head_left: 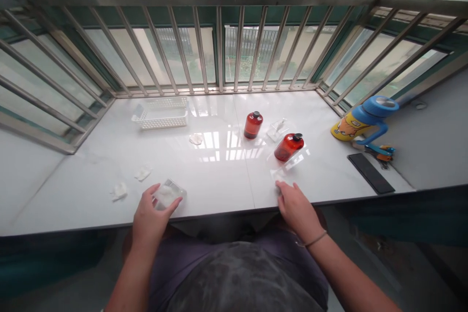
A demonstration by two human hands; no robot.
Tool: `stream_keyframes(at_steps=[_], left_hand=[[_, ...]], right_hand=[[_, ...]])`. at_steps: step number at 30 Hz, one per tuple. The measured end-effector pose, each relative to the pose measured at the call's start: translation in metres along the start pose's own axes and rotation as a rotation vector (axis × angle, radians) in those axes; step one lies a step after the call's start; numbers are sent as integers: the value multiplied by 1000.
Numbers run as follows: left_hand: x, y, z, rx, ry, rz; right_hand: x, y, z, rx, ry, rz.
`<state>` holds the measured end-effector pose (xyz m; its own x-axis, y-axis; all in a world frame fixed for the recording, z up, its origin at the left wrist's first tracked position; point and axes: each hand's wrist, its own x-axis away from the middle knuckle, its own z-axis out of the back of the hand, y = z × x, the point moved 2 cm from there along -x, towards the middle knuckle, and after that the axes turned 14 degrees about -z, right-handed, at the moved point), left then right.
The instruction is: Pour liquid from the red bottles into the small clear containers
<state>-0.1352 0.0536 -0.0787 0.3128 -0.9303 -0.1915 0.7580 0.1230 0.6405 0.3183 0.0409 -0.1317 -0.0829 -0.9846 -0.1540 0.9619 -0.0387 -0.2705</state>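
Note:
My left hand grips a small clear plastic box at the table's front edge, thumb on one side and fingers on the other. Something white lies inside the box. My right hand is at the front edge too, its fingertips drawn together at a small transparent piece whose kind is hard to make out. Just beyond it stands a red, see-through bottle with a black cap. A second red bottle stands farther back. Between them lies a clear flat piece.
Crumpled white tissues lie on the white table. A white perforated basket sits at the back left. To the right are a blue and yellow flask, a black phone and keys. Barred windows border the table.

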Motion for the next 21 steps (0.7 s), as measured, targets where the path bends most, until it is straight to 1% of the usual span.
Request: stream_keyframes(at_steps=[3,7,10,13,15,17,19,21], left_hand=[[1,2,0,4,9,19],[3,7,-1,10,3,29],[4,9,-2,11,-17,24],[5,10,-4,18,-16,23],[7,9,-7,29,-18,31],[10,10,-11,47,-24,36],[14,13,-18,80,-29,28],[18,19,-29,133,-47,-9]], right_hand=[[2,52,16,154,83,-173],[3,106,34,299,146,-457],[-5,139,44,300,151,-632],[-17,162,50,226,115,-723],[-25,165,53,183,123,-692],[-29,154,55,150,197,-571],[-31,130,54,94,276,-416],[-32,100,50,-16,299,-302]])
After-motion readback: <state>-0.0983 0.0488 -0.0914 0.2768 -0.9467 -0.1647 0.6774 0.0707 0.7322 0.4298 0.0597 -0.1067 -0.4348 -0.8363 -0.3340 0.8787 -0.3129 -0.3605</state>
